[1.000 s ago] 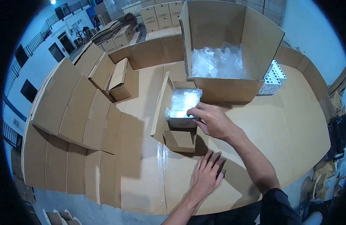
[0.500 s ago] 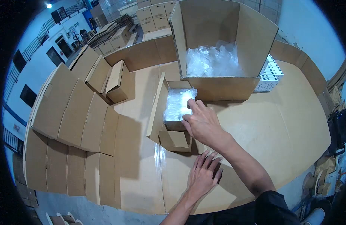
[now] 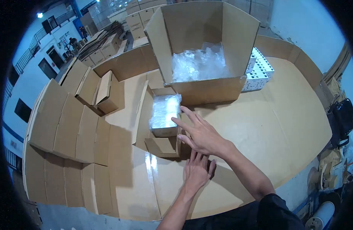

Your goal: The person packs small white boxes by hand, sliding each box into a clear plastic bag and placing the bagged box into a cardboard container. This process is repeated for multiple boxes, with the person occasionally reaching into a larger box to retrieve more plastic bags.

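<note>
A small open cardboard box (image 3: 159, 145) stands on the cardboard-covered table with its flaps up. Inside it lies a clear bubble-wrapped package (image 3: 163, 112), shiny on top. My right hand (image 3: 202, 135) is over the box's right side, fingers spread, with the fingertips at the package's right edge and nothing held. Below it my left hand (image 3: 197, 172) reaches toward the box's near right corner with fingers stretched out; my right hand partly covers their tips.
Behind stands a large open carton (image 3: 207, 90) holding clear plastic wrap (image 3: 199, 65). White patterned boxes (image 3: 256, 81) are stacked to its right. Folded brown boxes (image 3: 65, 138) line the left side, near another open box (image 3: 107, 96). A raised cardboard edge (image 3: 126, 61) borders the back.
My right hand has come off the wrapped package, and its fingers have gone from bent to spread. My left hand has moved closer to the small box. The whole view has shifted slightly.
</note>
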`<state>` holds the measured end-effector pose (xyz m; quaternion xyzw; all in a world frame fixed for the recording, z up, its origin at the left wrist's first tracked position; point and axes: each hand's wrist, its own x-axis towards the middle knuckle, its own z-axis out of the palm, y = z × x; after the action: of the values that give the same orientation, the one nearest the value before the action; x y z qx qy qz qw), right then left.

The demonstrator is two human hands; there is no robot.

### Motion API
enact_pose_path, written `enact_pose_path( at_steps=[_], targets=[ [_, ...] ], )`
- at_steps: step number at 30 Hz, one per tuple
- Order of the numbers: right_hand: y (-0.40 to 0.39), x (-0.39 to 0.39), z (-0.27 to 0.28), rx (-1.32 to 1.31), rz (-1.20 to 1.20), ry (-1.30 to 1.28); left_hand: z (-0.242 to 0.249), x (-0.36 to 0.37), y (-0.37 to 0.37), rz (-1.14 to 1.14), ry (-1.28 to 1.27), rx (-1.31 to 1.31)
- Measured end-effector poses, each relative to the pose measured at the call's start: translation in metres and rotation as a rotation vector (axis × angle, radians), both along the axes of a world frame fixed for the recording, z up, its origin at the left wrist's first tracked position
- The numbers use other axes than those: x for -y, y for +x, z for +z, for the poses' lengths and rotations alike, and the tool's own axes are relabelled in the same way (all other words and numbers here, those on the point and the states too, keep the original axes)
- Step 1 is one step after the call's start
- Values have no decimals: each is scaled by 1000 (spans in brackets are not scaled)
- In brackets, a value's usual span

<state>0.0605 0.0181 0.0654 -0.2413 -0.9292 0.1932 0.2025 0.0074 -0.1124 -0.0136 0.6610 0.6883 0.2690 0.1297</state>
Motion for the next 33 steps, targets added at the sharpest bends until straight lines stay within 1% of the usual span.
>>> enact_pose_path(
  at_steps=[4, 5, 7, 8, 9, 10, 12, 13, 15, 16, 19, 21, 23, 25, 26, 28, 32, 33],
  targets=[
    [25, -11, -7, -5, -38, -68, -6, -26, 0, 9, 85, 49],
    [34, -15, -8, -40, -21, -111, -8, -34, -2, -6, 106, -25],
    [52, -24, -6, -58, -31, -169, -6, -52, -6, -43, 103, 5],
    [62, -30, -5, -51, -65, -160, -7, -61, -7, -56, 92, 25],
    [72, -36, -6, -70, -96, -135, -20, -71, -7, -7, 163, -73],
    [83, -42, -4, -88, -125, -110, -16, -78, -6, -37, 171, -61],
    [105, -56, 4, -122, -174, -80, -4, -94, -8, 16, 178, -7],
    [116, -64, 5, -152, -218, -46, -5, -102, -10, -7, 186, -3],
    [138, -81, 9, -211, -275, 28, -9, -118, -13, 29, 224, -10],
    [147, -88, 10, -213, -290, 34, -9, -126, -16, 13, 228, -9],
    [177, -110, 12, -233, -466, -3, -14, -149, -18, 101, 219, -65],
    [196, -133, -1, -227, -543, 40, -17, -153, -21, 94, 210, -60],
    [215, -158, -16, -224, -614, 82, -9, -154, -19, 91, 182, -50],
    [231, -182, -27, -212, -746, 129, -13, -155, -21, 81, 182, -57],
    [240, -192, -30, -217, -755, 135, -13, -155, -20, 88, 179, -64],
    [254, -213, -34, -117, -875, 93, -3, -154, -14, 83, 171, -49],
    [276, -259, -46, -120, -886, 84, -2, -156, -14, 125, 137, -74],
    [278, -269, -47, -84, -893, 87, -1, -157, -13, 136, 131, -65]
  ],
)
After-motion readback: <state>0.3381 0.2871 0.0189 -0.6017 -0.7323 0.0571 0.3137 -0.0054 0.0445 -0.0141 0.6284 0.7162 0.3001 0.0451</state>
